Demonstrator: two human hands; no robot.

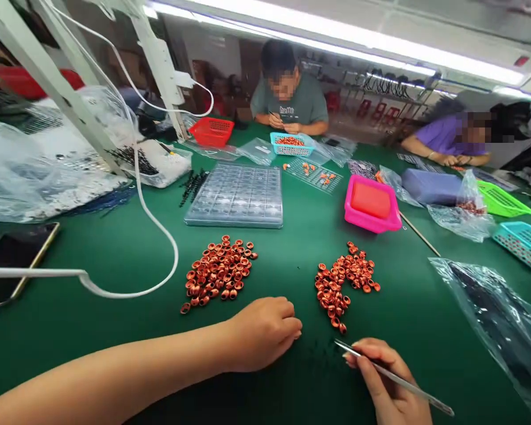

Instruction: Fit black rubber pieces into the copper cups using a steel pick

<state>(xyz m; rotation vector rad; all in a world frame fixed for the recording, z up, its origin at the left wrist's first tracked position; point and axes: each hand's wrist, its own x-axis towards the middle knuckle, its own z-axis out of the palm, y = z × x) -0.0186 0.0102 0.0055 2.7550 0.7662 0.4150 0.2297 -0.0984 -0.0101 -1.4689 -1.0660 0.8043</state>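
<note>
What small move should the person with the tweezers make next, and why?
Probably ease the tweezers onto one of the small dark pieces and pinch it: the right hand holds the tweezers with their tips close beside those pieces on the green tabletop. The left hand is curled nearby; whether it holds anything is hidden.

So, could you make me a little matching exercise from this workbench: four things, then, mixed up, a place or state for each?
1. Tweezers
2. Pink basket
3. Phone
4. Clear plastic case

A. At the picture's left edge
B. Just beyond the left copper-coloured pile
C. Held in the right hand
D. Holding something red

Pairs: 1-C, 2-D, 3-A, 4-B
</note>
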